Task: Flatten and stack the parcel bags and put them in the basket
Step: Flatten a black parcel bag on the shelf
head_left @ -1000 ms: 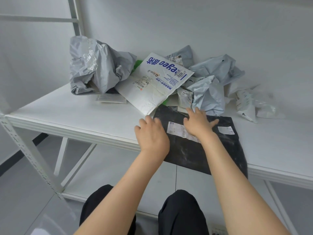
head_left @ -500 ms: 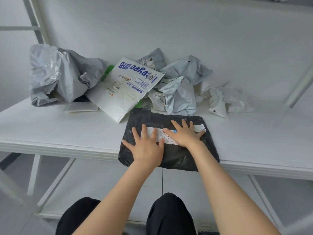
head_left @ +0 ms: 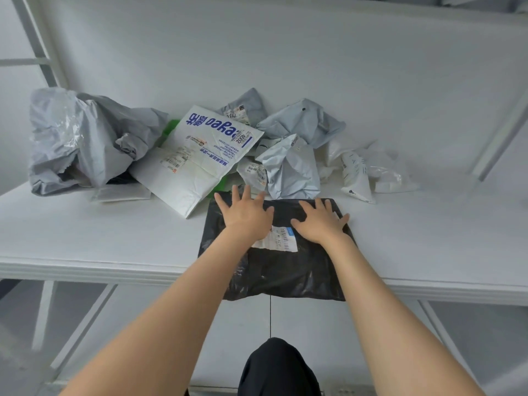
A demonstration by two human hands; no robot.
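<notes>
A black parcel bag (head_left: 283, 270) with a white label lies flat on the white shelf (head_left: 100, 241), its near edge hanging over the front. My left hand (head_left: 245, 212) presses its far left part with fingers spread. My right hand (head_left: 321, 222) presses the far right part, also flat and spread. Behind lie a white bag with blue print (head_left: 200, 158), a big crumpled grey bag (head_left: 83, 138), and smaller crumpled grey bags (head_left: 291, 164). No basket is in view.
Crumpled clear and white bags (head_left: 368, 170) lie at the right of the pile. A green piece (head_left: 171, 130) shows under the white bag. The white wall stands right behind. Metal shelf posts (head_left: 37, 52) rise at the left and right.
Both hands slid away from me over the black bag, from its middle to its far edge, and spread apart. The bag lies flatter. The camera moved closer and right.
</notes>
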